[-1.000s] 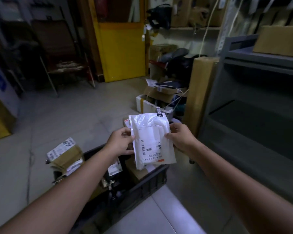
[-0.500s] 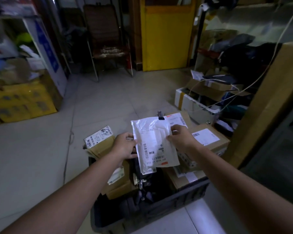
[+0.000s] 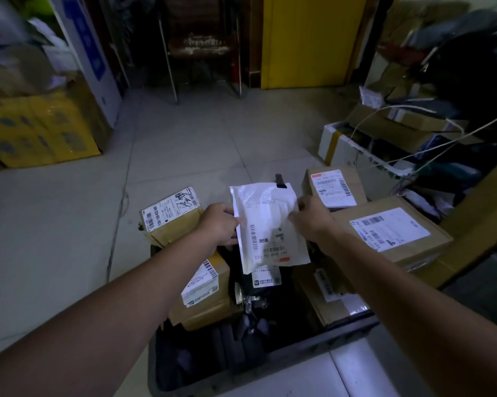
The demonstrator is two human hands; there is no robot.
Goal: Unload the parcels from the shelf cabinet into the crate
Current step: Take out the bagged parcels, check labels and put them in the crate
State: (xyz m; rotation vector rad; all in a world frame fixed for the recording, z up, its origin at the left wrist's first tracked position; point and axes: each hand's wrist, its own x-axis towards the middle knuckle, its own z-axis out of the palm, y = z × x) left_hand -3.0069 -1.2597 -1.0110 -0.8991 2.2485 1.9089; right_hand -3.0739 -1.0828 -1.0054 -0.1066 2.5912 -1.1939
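Crate [image 3: 284,359]: boxes [image 3: 204,296] left and right

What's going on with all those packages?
A person is packing parcels into a dark crate. Both hands hold one white mailer bag above it: the left hand grips its left edge, the right hand its right edge. Several brown cardboard boxes already sit in the crate. The bag is not set down yet.

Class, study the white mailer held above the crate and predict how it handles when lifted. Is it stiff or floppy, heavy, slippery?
Probably floppy: the mailer is thin film, creased and wrinkled. Likely light, since the left hand and right hand hold it only by its side edges. Possibly slippery, as its glossy plastic catches the light.
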